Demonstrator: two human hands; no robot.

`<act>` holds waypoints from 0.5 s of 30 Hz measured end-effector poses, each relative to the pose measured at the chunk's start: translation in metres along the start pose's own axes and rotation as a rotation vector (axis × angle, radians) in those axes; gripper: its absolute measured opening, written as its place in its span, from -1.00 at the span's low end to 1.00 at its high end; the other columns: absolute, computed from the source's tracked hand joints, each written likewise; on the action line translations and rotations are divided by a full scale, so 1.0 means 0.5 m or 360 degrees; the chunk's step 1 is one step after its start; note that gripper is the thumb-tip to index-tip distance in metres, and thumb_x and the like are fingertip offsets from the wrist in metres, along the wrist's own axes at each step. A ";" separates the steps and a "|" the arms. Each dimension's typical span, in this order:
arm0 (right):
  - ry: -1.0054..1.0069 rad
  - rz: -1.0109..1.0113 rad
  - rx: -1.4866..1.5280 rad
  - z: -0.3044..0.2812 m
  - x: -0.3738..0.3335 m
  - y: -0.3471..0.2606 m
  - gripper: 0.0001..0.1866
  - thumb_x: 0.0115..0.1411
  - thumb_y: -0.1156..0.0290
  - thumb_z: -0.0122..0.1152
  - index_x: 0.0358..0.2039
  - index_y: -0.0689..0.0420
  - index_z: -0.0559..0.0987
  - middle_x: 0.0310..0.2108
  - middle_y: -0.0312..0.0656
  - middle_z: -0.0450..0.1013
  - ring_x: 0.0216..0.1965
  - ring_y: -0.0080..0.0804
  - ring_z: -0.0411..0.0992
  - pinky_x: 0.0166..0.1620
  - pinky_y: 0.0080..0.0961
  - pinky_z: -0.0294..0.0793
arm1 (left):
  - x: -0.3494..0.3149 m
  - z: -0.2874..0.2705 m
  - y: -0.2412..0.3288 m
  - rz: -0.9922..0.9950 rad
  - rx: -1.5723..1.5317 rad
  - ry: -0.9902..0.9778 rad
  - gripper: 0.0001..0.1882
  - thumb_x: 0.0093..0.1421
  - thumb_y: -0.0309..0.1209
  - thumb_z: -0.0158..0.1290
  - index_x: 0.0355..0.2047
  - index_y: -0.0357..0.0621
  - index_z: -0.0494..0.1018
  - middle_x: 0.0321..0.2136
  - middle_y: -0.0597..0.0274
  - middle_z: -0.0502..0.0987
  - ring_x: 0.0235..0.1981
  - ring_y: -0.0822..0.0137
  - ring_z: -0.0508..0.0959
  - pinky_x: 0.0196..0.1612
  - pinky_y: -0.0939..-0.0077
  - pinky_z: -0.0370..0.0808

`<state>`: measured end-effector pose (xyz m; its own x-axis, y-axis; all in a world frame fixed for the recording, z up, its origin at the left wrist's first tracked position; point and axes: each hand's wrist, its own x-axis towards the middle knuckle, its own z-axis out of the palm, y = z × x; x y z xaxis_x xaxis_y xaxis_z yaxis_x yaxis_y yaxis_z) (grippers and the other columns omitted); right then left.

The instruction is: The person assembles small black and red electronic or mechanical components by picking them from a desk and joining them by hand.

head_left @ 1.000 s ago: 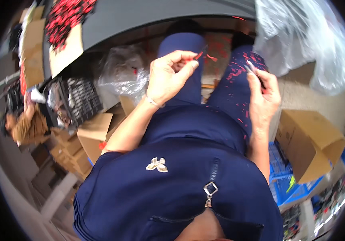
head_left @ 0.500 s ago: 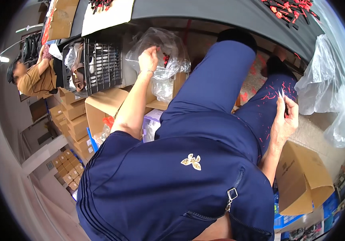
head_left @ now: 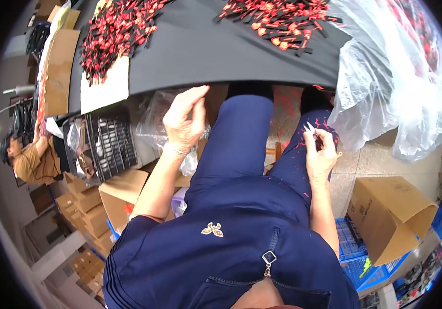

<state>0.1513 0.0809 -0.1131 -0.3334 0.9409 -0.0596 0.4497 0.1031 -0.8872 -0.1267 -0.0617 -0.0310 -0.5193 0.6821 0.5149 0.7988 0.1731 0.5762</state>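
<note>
My left hand (head_left: 184, 121) hovers just in front of the table's near edge, thumb and fingers apart, with nothing seen in it. Beneath and beside it hangs a clear plastic bag (head_left: 151, 123), partly hidden by the hand. Over my right thigh, my right hand (head_left: 321, 154) is closed around small thread snips (head_left: 309, 127), their pale pointed blades sticking out past the fingers. Red thread scraps (head_left: 298, 146) cling to the trouser leg there. On the dark table cover (head_left: 200, 51) lie a left pile of small black-and-red strap-like pieces (head_left: 113, 38) and a right pile (head_left: 283, 26).
A large clear plastic sheet (head_left: 370, 87) drapes over the table's right end. At left stand a black crate (head_left: 110, 144) and cardboard boxes (head_left: 120, 193). An open carton (head_left: 388, 219) sits on a blue crate at right. Another person (head_left: 36, 157) is far left.
The view has shifted, showing more of the tabletop and both piles. My left hand has moved from over the plastic bag toward the table edge, its fingers opening. The right still holds the snips.
</note>
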 end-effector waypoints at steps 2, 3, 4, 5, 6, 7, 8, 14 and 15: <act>0.0113 -0.0189 -0.0197 0.001 0.002 -0.011 -0.58 -0.11 0.33 0.51 -0.24 0.16 0.55 -0.38 -0.20 0.52 -0.38 -0.41 0.50 -0.26 -0.51 0.49 | 0.073 0.047 0.046 0.0179 -0.0176 -0.0014 -0.71 0.03 -0.70 0.09 -0.22 -0.17 0.57 -0.30 0.12 0.61 -0.29 0.23 0.61 -0.18 0.48 0.54; 0.0100 -0.0188 -0.0226 -0.001 0.001 -0.017 -0.56 -0.12 0.31 0.52 -0.23 0.15 0.55 -0.38 -0.20 0.52 -0.38 -0.40 0.50 -0.26 -0.50 0.49 | 0.108 0.067 0.063 0.0249 -0.0134 -0.0046 -0.73 0.05 -0.67 0.11 -0.22 -0.18 0.57 -0.29 0.11 0.61 -0.27 0.24 0.61 -0.16 0.49 0.53; 0.0083 -0.0187 -0.0256 -0.002 0.002 -0.020 -0.54 -0.14 0.29 0.53 -0.23 0.14 0.55 -0.38 -0.20 0.52 -0.38 -0.39 0.50 -0.26 -0.49 0.49 | 0.140 0.087 0.074 0.0317 -0.0091 -0.0076 -0.74 0.06 -0.65 0.12 -0.21 -0.18 0.57 -0.28 0.11 0.60 -0.25 0.24 0.61 -0.14 0.49 0.52; 0.0085 -0.0226 -0.0259 -0.002 0.003 -0.018 -0.52 -0.15 0.27 0.53 -0.21 0.13 0.54 -0.38 -0.21 0.52 -0.38 -0.38 0.50 -0.25 -0.48 0.49 | 0.170 0.107 0.083 0.0385 -0.0058 -0.0071 -0.75 0.05 -0.61 0.14 -0.21 -0.15 0.57 -0.28 0.11 0.60 -0.24 0.23 0.60 -0.13 0.48 0.52; 0.0071 -0.0224 -0.0251 -0.004 0.002 -0.016 -0.53 -0.14 0.26 0.53 -0.23 0.13 0.54 -0.37 -0.21 0.52 -0.38 -0.37 0.50 -0.25 -0.48 0.49 | 0.198 0.130 0.087 0.0450 -0.0024 -0.0067 -0.74 0.05 -0.58 0.16 -0.21 -0.13 0.58 -0.28 0.12 0.60 -0.23 0.23 0.59 -0.12 0.46 0.52; 0.0088 -0.0237 -0.0239 -0.003 0.003 -0.015 -0.54 -0.14 0.27 0.53 -0.23 0.13 0.54 -0.37 -0.21 0.52 -0.38 -0.37 0.50 -0.25 -0.47 0.49 | 0.219 0.159 0.082 0.0474 0.0087 -0.0066 -0.76 0.04 -0.53 0.17 -0.23 -0.12 0.57 -0.31 0.17 0.60 -0.24 0.23 0.57 -0.13 0.44 0.51; 0.0105 -0.0249 -0.0228 -0.003 0.005 -0.014 -0.54 -0.14 0.27 0.53 -0.24 0.13 0.54 -0.38 -0.21 0.52 -0.38 -0.36 0.50 -0.25 -0.47 0.49 | 0.236 0.178 0.075 0.0467 0.0186 -0.0163 -0.78 0.05 -0.49 0.17 -0.24 -0.08 0.58 -0.34 0.22 0.59 -0.25 0.24 0.56 -0.15 0.44 0.50; 0.0138 -0.0229 -0.0254 -0.011 0.012 -0.025 -0.59 -0.13 0.31 0.52 -0.29 0.14 0.54 -0.42 -0.20 0.51 -0.40 -0.34 0.50 -0.29 -0.44 0.48 | 0.282 0.209 0.059 0.0161 0.0208 -0.0385 -0.85 0.07 -0.38 0.16 -0.34 -0.11 0.60 -0.45 0.19 0.57 -0.51 0.32 0.58 -0.34 0.50 0.52; 0.0140 -0.0225 -0.0248 -0.012 0.014 -0.028 -0.59 -0.13 0.31 0.52 -0.29 0.14 0.54 -0.42 -0.20 0.51 -0.40 -0.34 0.50 -0.29 -0.44 0.48 | 0.287 0.208 0.051 0.0135 0.0203 -0.0381 -0.85 0.07 -0.38 0.18 -0.33 -0.12 0.60 -0.46 0.19 0.58 -0.51 0.37 0.57 -0.34 0.53 0.51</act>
<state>0.1479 0.0879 -0.0983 -0.3316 0.9374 0.1067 0.5287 0.2783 -0.8019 -0.1492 0.1144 -0.0087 -0.3743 0.8437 0.3848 0.8761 0.1858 0.4450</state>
